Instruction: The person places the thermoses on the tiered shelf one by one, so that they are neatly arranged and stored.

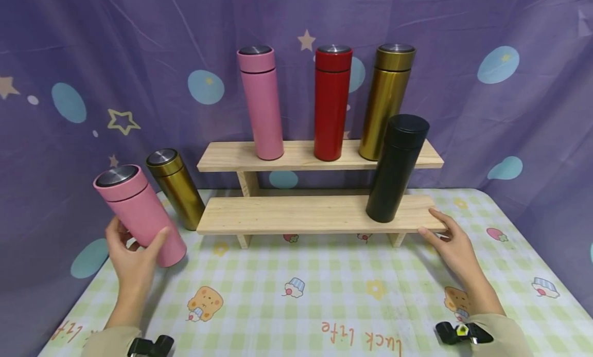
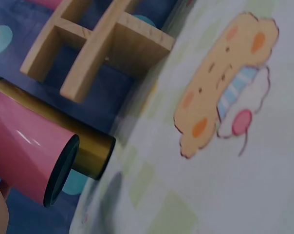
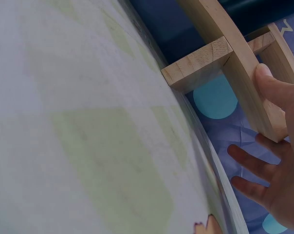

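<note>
My left hand [image 1: 132, 259] grips a pink thermos bottle [image 1: 144, 215] with a steel-topped lid, its fingers and thumb around the lower body. The bottle leans and its dark base [image 2: 62, 170] is off the table. Behind it a gold thermos bottle [image 1: 178, 192] stands at the left end of a two-tier wooden shelf [image 1: 287, 215]. At the lower tier's right end, my right hand [image 1: 456, 246] holds the board's corner between thumb and index finger. In the right wrist view the thumb [image 3: 271, 83] presses the board's edge, while other fingers are spread below.
On the upper tier stand a pink bottle [image 1: 264, 110], a red bottle [image 1: 331, 110] and another gold bottle [image 1: 386, 105]. A black bottle [image 1: 398, 166] is on the lower tier's right part. The tablecloth [image 1: 333, 280] is checked green and white; a purple curtain [image 1: 153, 48] hangs behind.
</note>
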A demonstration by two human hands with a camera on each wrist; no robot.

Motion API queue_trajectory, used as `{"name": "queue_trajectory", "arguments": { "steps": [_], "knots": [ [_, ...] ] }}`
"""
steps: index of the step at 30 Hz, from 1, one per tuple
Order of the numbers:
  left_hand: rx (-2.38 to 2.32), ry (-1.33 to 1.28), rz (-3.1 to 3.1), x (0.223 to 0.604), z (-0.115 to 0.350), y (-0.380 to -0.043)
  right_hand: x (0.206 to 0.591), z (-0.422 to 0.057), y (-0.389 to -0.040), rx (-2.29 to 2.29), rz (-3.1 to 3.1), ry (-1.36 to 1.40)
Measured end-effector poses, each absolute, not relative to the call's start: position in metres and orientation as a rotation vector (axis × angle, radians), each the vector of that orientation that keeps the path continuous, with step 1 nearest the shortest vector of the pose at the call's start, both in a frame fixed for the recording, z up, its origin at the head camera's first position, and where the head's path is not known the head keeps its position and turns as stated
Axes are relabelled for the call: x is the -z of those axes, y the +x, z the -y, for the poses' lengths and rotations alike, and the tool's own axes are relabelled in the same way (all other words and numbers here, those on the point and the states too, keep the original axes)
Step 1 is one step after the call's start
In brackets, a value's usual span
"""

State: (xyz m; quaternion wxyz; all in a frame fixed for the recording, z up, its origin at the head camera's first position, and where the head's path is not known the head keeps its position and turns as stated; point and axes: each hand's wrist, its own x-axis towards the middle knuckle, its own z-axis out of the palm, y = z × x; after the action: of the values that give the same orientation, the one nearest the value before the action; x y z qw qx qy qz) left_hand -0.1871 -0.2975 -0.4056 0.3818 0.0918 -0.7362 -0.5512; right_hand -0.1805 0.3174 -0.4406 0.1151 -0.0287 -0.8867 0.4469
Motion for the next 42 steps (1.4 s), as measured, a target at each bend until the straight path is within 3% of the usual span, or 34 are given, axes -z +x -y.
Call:
{"name": "queue_trajectory", "arguments": {
  "steps": [19, 42],
  "knots": [
    [1.532, -0.007, 1.694, 0.375, 0.276, -0.171, 0.44, -0.318, -0.181, -1.308, 2.611, -0.091],
    [1.452, -0.388, 1.717, 0.354, 0.203, -0.179, 0.439, -0.316, -0.18, -1.329, 2.605, -0.093]
  ]
}}
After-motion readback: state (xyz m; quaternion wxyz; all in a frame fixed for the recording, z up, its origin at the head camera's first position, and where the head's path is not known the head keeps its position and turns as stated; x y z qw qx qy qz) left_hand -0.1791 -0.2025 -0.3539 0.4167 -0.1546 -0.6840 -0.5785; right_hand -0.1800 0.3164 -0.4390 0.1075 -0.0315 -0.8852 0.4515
